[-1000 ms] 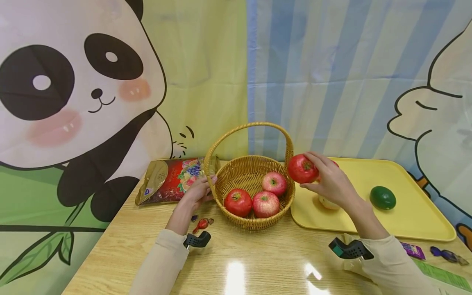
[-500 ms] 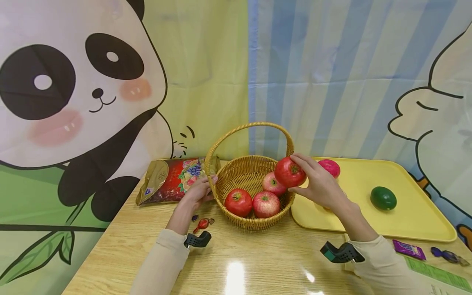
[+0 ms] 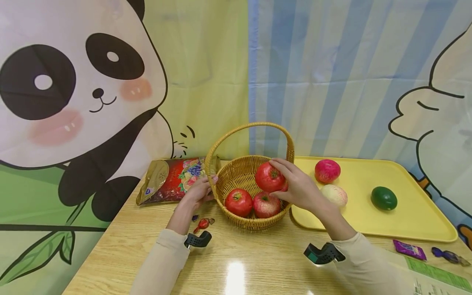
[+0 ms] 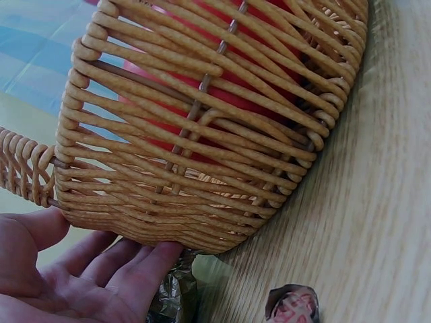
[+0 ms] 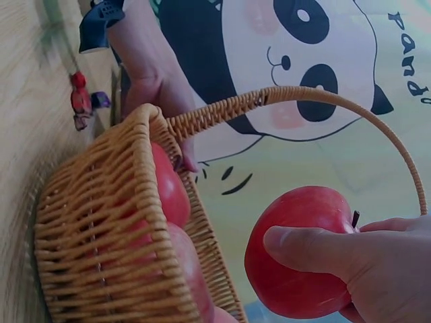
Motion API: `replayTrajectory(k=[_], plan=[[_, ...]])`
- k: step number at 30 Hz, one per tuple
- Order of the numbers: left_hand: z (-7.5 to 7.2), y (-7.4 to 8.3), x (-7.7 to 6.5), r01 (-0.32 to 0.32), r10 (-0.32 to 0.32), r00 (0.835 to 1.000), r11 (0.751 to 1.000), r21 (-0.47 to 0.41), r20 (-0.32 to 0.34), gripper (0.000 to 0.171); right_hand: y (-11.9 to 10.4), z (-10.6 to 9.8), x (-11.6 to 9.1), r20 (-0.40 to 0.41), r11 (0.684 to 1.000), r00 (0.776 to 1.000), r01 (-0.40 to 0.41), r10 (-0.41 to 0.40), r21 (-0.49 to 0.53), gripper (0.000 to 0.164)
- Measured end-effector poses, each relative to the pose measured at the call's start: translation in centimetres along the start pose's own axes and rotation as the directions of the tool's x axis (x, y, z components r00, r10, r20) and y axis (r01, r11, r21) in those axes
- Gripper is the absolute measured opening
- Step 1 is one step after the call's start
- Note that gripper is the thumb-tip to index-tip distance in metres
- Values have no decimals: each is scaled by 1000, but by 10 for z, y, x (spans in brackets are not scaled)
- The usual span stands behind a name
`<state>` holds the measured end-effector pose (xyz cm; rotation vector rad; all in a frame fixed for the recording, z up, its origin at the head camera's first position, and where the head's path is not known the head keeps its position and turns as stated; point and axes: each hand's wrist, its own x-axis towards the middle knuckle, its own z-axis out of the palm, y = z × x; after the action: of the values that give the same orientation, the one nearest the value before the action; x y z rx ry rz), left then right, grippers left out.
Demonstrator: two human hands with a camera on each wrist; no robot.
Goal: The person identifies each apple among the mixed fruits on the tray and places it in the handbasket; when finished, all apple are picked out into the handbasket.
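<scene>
My right hand (image 3: 298,186) grips a red apple (image 3: 269,177) by its sides, above the wicker basket (image 3: 236,221). In the right wrist view the thumb (image 5: 303,249) lies across this apple, whose dark stem points towards the hand. Inside the basket, a deep red apple (image 3: 239,203) and a paler pink-red apple (image 3: 266,205) sit at the front; another behind them is mostly hidden by the held one. My left hand (image 3: 197,192) rests against the basket's left side by the handle base, its fingers (image 4: 145,272) extended along the outside of the weave.
A yellow tray (image 3: 413,180) at right carries a magenta fruit (image 3: 327,171), a pale round fruit (image 3: 334,195) and a dark green fruit (image 3: 384,198). Left of the basket lies a shiny bag (image 3: 173,180), with a red wrapped candy (image 3: 203,223) in front. Purple packet (image 3: 409,250) lies at the right.
My right hand has carried the red apple leftward from the tray's edge to over the basket, uncovering the pale and magenta fruits. The left hand and basket stay put.
</scene>
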<state>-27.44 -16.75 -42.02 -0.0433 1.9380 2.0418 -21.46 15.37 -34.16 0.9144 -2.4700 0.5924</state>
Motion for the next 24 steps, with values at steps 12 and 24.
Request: replayTrajectory(k=[12, 24], plan=[[-1, -1, 0, 3, -3, 1000, 1000, -4, -4, 49, -4, 23, 12, 31, 999, 1000, -1, 0, 37, 88], [-1, -1, 3, 8, -8, 1000, 1000, -1, -13, 50, -5, 46, 25, 47, 997, 998, -53, 50, 61, 86]])
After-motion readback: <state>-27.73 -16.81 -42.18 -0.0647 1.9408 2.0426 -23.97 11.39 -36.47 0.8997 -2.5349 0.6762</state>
